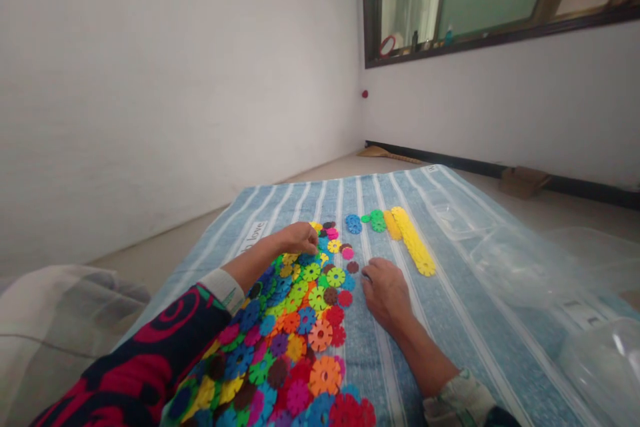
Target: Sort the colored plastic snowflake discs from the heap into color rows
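A large heap of colourful snowflake discs (310,297), flat notched plastic pieces, covers the middle and near part of the cloth. My left hand (300,239) reaches over the heap's far end, fingers pinched downward among the discs; whatever lies between the fingertips is hidden. Just right of the heap, my right hand (387,290) rests low over the cloth with its fingers curled in, close to a brown disc (353,267). Beyond it lie a long row of overlapping yellow discs (414,243), an orange-yellow group (393,225), green discs (378,221) and blue discs (354,224).
A blue striped cloth (320,200) covers the table. Clear plastic containers (515,263) stand along the right side, another clear container (607,367) nearer. Pale fabric (65,320) lies at the left. A broom (385,154) and cardboard (523,181) are on the floor by the wall.
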